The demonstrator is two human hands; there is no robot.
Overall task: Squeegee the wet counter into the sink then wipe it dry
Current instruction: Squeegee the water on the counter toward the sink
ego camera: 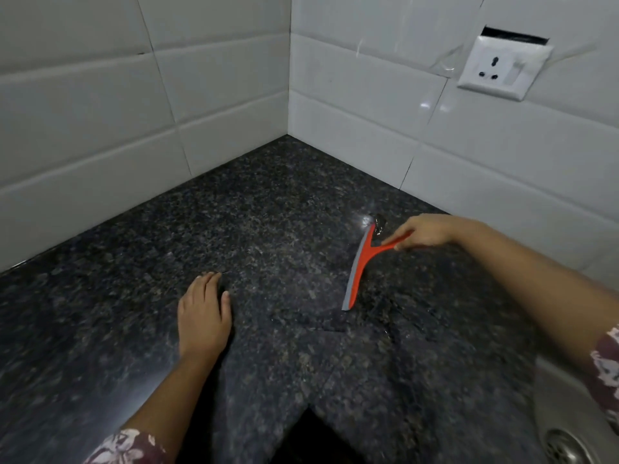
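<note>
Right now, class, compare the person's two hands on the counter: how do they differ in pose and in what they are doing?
The left hand lies flat, palm down, on the dark granite counter; the right hand is curled around the red squeegee handle.
The left hand holds nothing; the right hand holds the tool, blade edge on the counter.
The left hand is nearer the person; the right hand reaches farther, toward the tiled wall.
Both are bare.

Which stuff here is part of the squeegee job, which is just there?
Job: squeegee, held by the right hand; wet counter; sink; left hand flat on the counter.
Just there: wall socket; wall tiles.
</note>
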